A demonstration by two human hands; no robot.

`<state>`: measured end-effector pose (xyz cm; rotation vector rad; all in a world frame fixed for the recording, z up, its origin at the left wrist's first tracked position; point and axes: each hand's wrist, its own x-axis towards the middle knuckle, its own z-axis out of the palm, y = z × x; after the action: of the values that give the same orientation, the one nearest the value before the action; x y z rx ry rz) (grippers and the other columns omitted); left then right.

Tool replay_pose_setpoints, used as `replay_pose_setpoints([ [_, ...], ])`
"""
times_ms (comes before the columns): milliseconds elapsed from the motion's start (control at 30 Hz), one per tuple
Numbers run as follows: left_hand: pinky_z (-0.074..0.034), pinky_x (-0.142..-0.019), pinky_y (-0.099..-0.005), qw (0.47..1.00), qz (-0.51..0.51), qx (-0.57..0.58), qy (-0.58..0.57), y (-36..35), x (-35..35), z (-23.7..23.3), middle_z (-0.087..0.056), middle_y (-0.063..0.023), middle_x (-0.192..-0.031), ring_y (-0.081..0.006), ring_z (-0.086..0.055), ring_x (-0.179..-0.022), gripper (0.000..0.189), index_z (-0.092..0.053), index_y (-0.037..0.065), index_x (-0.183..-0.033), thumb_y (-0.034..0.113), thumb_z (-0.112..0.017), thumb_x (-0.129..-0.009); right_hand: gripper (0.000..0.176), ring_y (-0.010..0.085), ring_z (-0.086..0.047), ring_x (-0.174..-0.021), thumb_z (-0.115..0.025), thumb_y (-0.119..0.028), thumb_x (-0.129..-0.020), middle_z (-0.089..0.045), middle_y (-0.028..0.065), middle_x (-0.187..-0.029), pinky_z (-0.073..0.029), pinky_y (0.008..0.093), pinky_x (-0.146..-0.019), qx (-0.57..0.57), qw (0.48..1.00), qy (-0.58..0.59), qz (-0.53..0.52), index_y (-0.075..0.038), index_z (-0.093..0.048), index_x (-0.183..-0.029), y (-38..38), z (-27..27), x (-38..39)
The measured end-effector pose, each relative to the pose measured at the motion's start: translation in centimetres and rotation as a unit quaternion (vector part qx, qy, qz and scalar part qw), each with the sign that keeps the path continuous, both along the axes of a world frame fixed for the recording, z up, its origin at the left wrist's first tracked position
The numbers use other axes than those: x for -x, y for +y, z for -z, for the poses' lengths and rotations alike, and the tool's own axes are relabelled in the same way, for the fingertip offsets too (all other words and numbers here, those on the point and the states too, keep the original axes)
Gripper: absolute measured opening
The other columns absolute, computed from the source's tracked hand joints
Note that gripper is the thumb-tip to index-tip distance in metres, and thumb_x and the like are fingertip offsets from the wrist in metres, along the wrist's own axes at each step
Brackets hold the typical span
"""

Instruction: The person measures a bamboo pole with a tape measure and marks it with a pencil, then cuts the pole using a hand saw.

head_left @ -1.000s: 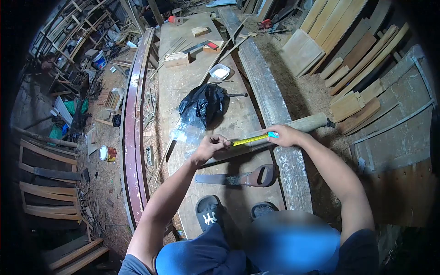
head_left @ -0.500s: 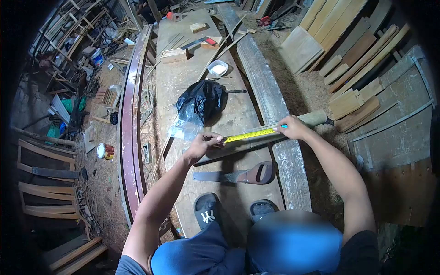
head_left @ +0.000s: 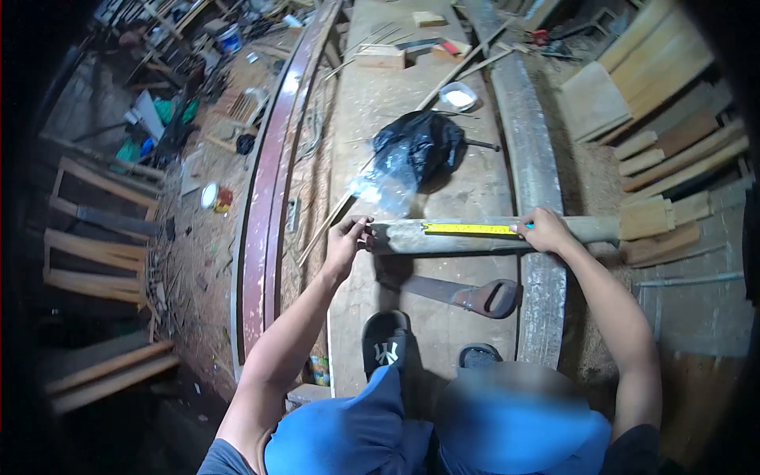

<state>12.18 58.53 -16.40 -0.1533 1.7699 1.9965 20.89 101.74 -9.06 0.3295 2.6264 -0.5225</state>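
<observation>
A rounded wooden pole [head_left: 590, 228] lies crosswise over the bench board in front of me. Along its top runs the yellow blade of a tape measure [head_left: 469, 229], its free end resting partway along the pole. My right hand [head_left: 546, 230] is closed at the blade's right end, with a bit of cyan showing by its fingertips; the palm hides the rest. My left hand [head_left: 345, 247] is at the pole's left end, fingers bent and apart, off the tape. Just below the pole lies a handsaw [head_left: 453, 293] with a brown handle.
A black plastic bag [head_left: 423, 146] sits beyond the pole, with a white dish [head_left: 458, 97] behind it. A thick beam [head_left: 524, 131] runs along the bench's right side, a maroon plank [head_left: 265, 214] along its left. My sandalled feet [head_left: 385, 348] stand on the board.
My left hand has let go of the tape's end and moved left to the pole's end. The right hand stays on the tape. The whole view has turned and shifted.
</observation>
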Motion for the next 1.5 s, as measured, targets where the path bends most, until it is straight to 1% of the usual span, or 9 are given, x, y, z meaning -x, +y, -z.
replay_pose_setpoints([
  [333, -0.053, -0.075, -0.0296, 0.993, -0.043, 0.054, -0.095, -2.7, -2.9, 2.4, -0.071, -0.0061, -0.103, -0.0107, -0.065, -0.084, 0.034, -0.066, 0.002, -0.122, 0.03, -0.056, -0.106, 0.031, 0.0427, -0.07, -0.089, -0.074, -0.039, -0.088, -0.072, 0.0255, -0.091, -0.055, 0.049, -0.082, 0.003, 0.997, 0.045, -0.067, -0.009, -0.08, -0.09, -8.7, 0.7, 3.9],
  [400, -0.054, -0.075, -0.0294, 0.991, -0.048, 0.045, -0.112, -2.7, -2.9, 2.3, -0.071, -0.0061, -0.104, -0.011, -0.066, -0.085, 0.036, -0.066, 0.001, -0.123, 0.031, -0.056, -0.106, 0.033, 0.041, -0.069, -0.106, -0.072, -0.043, -0.088, -0.072, 0.0235, -0.11, -0.054, 0.0492, -0.094, -0.011, 0.998, -0.026, -0.05, -0.015, -0.081, -0.103, -10.2, -0.6, 4.8],
  [533, -0.058, -0.078, -0.0315, 0.992, -0.031, 0.043, -0.116, -2.6, -2.5, 2.3, -0.07, -0.006, -0.103, -0.0127, -0.066, -0.086, 0.039, -0.066, -0.001, -0.121, 0.033, -0.056, -0.106, 0.033, 0.0412, -0.068, -0.108, -0.072, -0.041, -0.088, -0.072, 0.0241, -0.111, -0.053, 0.049, -0.095, -0.01, 0.998, -0.031, -0.054, -0.014, -0.08, -0.105, -11.0, -0.1, 5.5],
  [600, -0.059, -0.072, -0.0295, 0.993, -0.043, 0.033, -0.104, -2.3, -2.3, 2.5, -0.066, -0.0007, -0.087, -0.0077, -0.06, -0.071, 0.038, -0.07, -0.001, -0.114, 0.034, -0.059, -0.105, 0.033, 0.0412, -0.068, -0.11, -0.072, -0.039, -0.088, -0.072, 0.0239, -0.113, -0.052, 0.0492, -0.097, -0.023, 0.998, -0.032, -0.051, -0.013, -0.08, -0.107, -11.2, -0.3, 5.5],
  [833, -0.056, -0.077, -0.0299, 0.991, -0.02, 0.026, -0.126, -1.0, -1.5, 3.0, -0.07, -0.0036, -0.093, -0.0129, -0.065, -0.082, 0.041, -0.069, 0.0, -0.114, 0.038, -0.059, -0.104, 0.029, 0.0417, -0.067, -0.11, -0.071, -0.037, -0.088, -0.072, 0.0229, -0.114, -0.053, 0.051, -0.096, -0.019, 0.998, -0.047, -0.034, -0.015, -0.08, -0.105, -10.7, -0.4, 4.9],
  [1133, -0.048, -0.072, -0.0279, 0.99, -0.008, 0.098, -0.1, 0.1, -1.3, 3.0, -0.067, -0.0021, -0.084, -0.0105, -0.059, -0.075, 0.033, -0.073, 0.003, -0.094, 0.036, -0.071, -0.097, 0.025, 0.0418, -0.068, -0.108, -0.07, -0.038, -0.09, -0.072, 0.0222, -0.113, -0.053, 0.0505, -0.095, -0.008, 0.999, -0.041, -0.029, -0.02, -0.08, -0.104, -10.3, 0.0, 4.3],
  [1200, -0.045, -0.057, -0.0243, 0.991, -0.023, 0.117, -0.059, 0.4, -1.1, 3.0, -0.062, 0.0004, -0.074, -0.0072, -0.055, -0.065, 0.035, -0.075, 0.002, -0.089, 0.037, -0.076, -0.094, 0.027, 0.0418, -0.068, -0.107, -0.07, -0.04, -0.09, -0.072, 0.0223, -0.113, -0.053, 0.05, -0.095, -0.01, 0.999, -0.002, -0.045, -0.02, -0.08, -0.106, -10.0, 0.7, 4.1],
  [1400, -0.04, -0.063, -0.0262, 0.989, -0.035, 0.135, -0.044, 0.4, -1.2, 3.6, -0.062, 0.001, -0.073, -0.0074, -0.05, -0.068, 0.031, -0.074, 0.002, -0.084, 0.031, -0.074, -0.095, 0.037, 0.0428, -0.068, -0.105, -0.072, -0.043, -0.089, -0.071, 0.0262, -0.107, -0.053, 0.0489, -0.095, -0.009, 0.999, -0.008, -0.047, -0.012, -0.077, -0.108, -6.6, 0.5, 3.8],
  [1500, -0.039, -0.064, -0.0259, 0.99, -0.026, 0.132, -0.039, 0.2, -1.2, 3.8, -0.063, 0.0009, -0.075, -0.0074, -0.05, -0.069, 0.029, -0.075, 0.001, -0.087, 0.03, -0.074, -0.095, 0.04, 0.0422, -0.07, -0.093, -0.073, -0.042, -0.09, -0.072, 0.0262, -0.094, -0.054, 0.0471, -0.084, 0.026, 0.997, 0.015, -0.068, -0.003, -0.076, -0.098, -3.2, 1.3, 3.2],
])
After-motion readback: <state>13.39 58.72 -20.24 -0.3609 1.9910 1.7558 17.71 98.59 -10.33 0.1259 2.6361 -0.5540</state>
